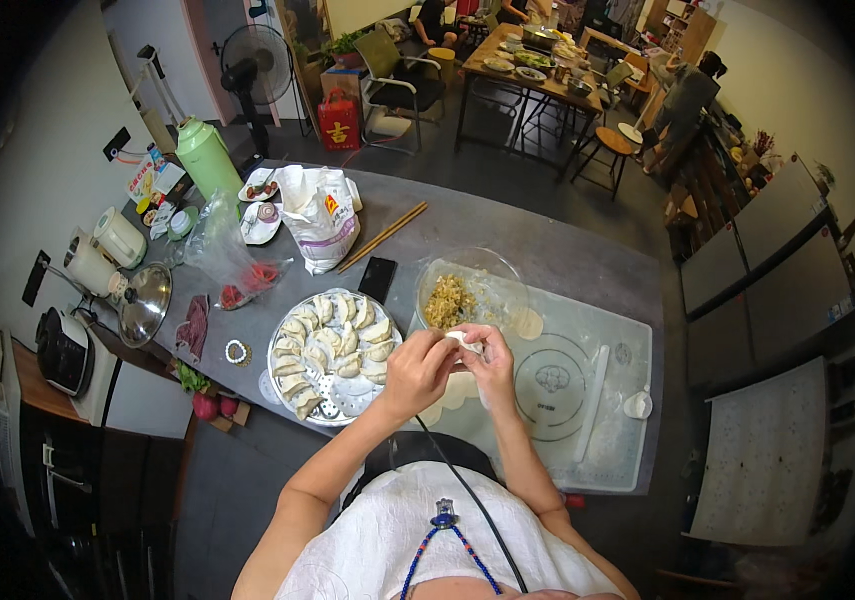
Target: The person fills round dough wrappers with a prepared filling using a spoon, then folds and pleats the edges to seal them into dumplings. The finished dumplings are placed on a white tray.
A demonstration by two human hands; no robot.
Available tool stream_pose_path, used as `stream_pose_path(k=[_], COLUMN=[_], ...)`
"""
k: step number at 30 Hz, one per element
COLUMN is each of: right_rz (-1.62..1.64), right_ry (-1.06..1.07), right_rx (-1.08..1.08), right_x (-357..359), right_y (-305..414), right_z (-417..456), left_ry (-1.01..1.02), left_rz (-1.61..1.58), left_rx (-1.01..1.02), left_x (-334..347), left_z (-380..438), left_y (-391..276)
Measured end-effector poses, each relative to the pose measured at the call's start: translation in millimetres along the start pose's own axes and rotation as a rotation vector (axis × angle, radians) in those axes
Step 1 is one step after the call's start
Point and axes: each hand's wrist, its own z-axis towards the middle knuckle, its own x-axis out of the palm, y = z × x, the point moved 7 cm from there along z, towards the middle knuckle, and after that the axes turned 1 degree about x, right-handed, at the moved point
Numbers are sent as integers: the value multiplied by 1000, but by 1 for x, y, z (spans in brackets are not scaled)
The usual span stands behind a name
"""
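Between the fingers of both hands is a white dough dumpling [465, 342], pinched along its edge. My left hand [420, 367] holds it from the left, and my right hand [493, 364] from the right. Just beyond them stands a clear glass bowl [499, 270] with chopped filling [448, 301]. To the left, a round perforated metal tray [277, 330] bears several folded dumplings [347, 339]. Flat dough wrappers [460, 386] lie under and beside my hands, partly hidden. Another wrapper [529, 324] rests by the bowl on the translucent pastry mat [630, 337].
On the mat's right lie a white rolling pin [591, 405] and a small flour cup [637, 405]. Beyond the tray are a phone [378, 280], chopsticks [382, 237], a flour bag [319, 217] and a plastic bag [221, 240]. A pot lid [145, 304] stands at the left. People are near a far table [502, 82].
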Motion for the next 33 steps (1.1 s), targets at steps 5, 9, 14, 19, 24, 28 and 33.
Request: stream_pose_path(k=[5, 9, 14, 19, 24, 28, 33], right_rz=[54, 31, 35, 21, 12, 39, -6], right_ry=[53, 110, 120, 122, 120, 130, 168], right_rx=[81, 93, 85, 87, 100, 109, 117], right_x=[3, 8, 8, 8, 8, 7, 9], right_y=[-3, 2, 2, 3, 1, 2, 3], right_z=[-1, -3, -4, -4, -4, -7, -8], left_ry=[40, 62, 91, 37, 18, 33, 119], left_rz=[74, 112, 138, 89, 42, 35, 96], left_rx=[50, 88, 109, 85, 28, 22, 41], left_x=[-2, -3, -1, -4, -6, -9, -5], left_z=[-4, -6, -8, -6, -5, -3, -8], left_y=[3, 3, 4, 3, 5, 3, 4])
